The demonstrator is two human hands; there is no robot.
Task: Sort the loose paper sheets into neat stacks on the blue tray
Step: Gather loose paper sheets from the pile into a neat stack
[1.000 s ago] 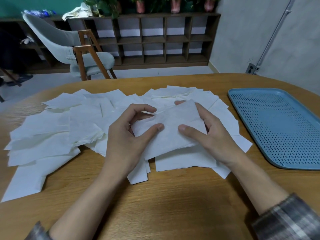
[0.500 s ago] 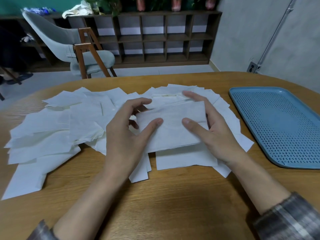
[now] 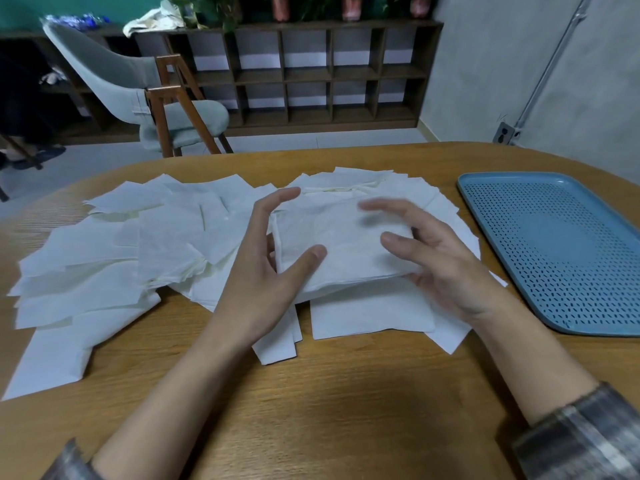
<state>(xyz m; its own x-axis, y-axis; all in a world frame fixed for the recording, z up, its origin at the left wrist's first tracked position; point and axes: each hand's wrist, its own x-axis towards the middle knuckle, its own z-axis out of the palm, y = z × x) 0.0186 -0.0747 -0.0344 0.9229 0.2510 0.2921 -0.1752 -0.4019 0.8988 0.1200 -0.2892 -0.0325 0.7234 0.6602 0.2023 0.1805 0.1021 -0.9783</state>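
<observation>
Loose white paper sheets (image 3: 104,271) lie scattered and overlapping across the wooden table (image 3: 329,410). At the middle of the pile, a small squared stack of sheets (image 3: 346,244) sits between my hands, its near edge raised. My left hand (image 3: 270,271) holds the stack's left side, thumb on top and lower fingers at its edge. My right hand (image 3: 440,265) is against the stack's right edge; its fingers are spread and blurred above the top sheet. The blue perforated tray (image 3: 554,244) lies to the right with nothing on it.
The tray reaches the table's right edge. Beyond the far edge stand a grey chair with wooden legs (image 3: 166,109) and a dark open shelf unit (image 3: 329,71) with potted plants on top. A grey wall with a conduit and socket (image 3: 505,133) is at the right.
The stack has turned square to me and shifted slightly away. My right fingers have lifted off the far edge and are moving over the top. My left index finger has straightened.
</observation>
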